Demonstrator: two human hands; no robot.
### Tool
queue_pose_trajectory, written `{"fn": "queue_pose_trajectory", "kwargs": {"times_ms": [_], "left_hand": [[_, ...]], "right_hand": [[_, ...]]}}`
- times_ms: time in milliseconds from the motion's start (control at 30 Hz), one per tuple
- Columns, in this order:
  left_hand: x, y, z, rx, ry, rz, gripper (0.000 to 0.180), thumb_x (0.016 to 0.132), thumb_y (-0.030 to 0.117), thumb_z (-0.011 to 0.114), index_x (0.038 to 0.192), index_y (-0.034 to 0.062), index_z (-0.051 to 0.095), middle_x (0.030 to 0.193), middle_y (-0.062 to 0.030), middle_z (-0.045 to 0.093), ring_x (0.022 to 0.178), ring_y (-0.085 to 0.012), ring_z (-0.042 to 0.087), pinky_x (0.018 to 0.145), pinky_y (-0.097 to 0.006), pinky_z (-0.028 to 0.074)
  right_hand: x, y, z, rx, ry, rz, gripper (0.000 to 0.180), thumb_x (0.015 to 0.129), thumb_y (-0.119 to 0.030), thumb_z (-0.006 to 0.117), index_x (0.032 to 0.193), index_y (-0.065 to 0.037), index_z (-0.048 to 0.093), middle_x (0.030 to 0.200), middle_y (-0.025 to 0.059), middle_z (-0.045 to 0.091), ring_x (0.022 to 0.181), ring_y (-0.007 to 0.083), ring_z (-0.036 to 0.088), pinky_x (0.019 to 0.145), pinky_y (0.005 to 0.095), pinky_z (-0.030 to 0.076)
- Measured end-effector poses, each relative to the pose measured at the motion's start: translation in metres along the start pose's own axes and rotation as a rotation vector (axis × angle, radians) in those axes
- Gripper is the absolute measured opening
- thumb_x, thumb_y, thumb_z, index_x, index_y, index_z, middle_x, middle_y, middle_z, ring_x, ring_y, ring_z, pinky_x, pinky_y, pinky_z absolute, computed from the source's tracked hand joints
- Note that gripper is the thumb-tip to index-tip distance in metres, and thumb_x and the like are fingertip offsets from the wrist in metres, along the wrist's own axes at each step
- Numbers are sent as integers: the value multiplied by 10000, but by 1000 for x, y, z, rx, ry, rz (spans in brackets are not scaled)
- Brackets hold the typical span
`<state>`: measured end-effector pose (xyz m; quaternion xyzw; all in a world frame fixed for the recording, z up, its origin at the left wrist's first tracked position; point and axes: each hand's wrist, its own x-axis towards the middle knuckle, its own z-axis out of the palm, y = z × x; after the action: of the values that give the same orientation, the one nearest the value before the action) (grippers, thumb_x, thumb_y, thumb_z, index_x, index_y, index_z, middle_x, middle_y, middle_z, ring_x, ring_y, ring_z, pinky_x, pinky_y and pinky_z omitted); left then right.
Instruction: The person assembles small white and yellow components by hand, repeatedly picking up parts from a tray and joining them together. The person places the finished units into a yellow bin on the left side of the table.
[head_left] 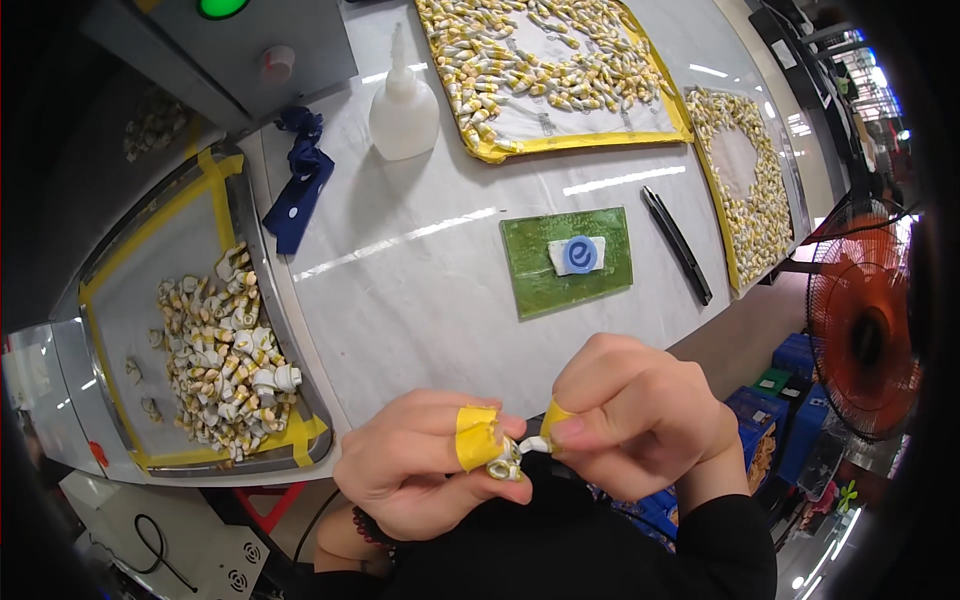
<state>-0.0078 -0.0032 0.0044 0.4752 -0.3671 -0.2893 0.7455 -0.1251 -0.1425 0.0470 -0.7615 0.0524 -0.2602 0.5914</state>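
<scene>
In front of my body both hands meet over small white parts. My left hand point(425, 460), yellow tape round a finger, pinches a small white-and-gold piece point(505, 464) with a round open end. My right hand point(635, 415), also with yellow tape at a fingertip, grips a slim white piece point(538, 444) that points at the first one. Whether the two touch or are joined I cannot tell. Beyond the hands lies a green rectangular pad point(525, 280) with a white patch and a round blue piece point(580, 255) on it.
At left, a yellow-taped tray point(110, 330) holds heaped white-and-gold pieces point(225, 360). Two more trays, one at the back point(590, 142) and one at right point(722, 240), carry many similar pieces. A squeeze bottle point(404, 115), blue cloth point(300, 190), black knife-like tool point(677, 245) and fan point(865, 320) stand around.
</scene>
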Motion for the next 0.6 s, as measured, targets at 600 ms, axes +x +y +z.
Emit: {"fn": "queue_pose_trajectory", "kwargs": {"times_ms": [600], "left_hand": [[10,13,1,304,-131,67,293,579,96,853,770,33,640,764,-83,653,739,-270,656,629,-322,541]], "right_hand": [[3,-1,-2,33,-94,12,126,708,108,663,794,40,602,771,129,609,681,245,601,596,299,486]]}}
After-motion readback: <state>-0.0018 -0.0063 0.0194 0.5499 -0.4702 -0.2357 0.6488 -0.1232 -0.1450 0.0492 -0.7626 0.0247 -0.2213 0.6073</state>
